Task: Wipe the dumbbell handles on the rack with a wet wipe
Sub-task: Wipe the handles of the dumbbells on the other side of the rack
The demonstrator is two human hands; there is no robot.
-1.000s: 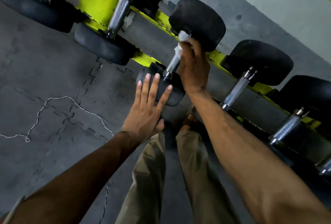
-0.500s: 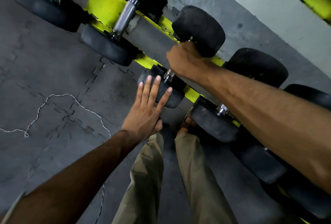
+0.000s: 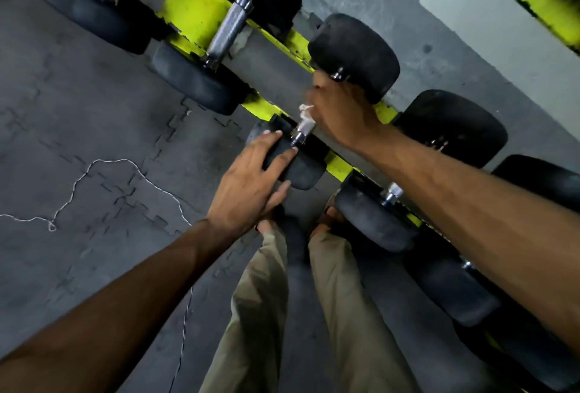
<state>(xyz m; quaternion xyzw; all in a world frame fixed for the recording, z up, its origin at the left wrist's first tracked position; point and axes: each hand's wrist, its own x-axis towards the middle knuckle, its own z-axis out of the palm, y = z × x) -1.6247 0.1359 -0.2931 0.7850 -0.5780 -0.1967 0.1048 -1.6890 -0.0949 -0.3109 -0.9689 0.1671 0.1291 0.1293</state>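
The left hand (image 3: 251,179) reaches forward, fingers bent over the near head of a dumbbell (image 3: 354,53), thumb beneath. Its handle (image 3: 299,137) (mostly hidden) runs away and rightward across the yellow rack (image 3: 194,12). A wet wipe (image 3: 306,118) pokes from the right hand (image 3: 342,113), which is wrapped around that handle.

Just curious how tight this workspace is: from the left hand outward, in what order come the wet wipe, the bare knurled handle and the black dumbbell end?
1. Black dumbbell end: under the left hand, touching.
2. Wet wipe: just beyond, in the right hand.
3. Bare knurled handle: farthest, up-left on the rack.
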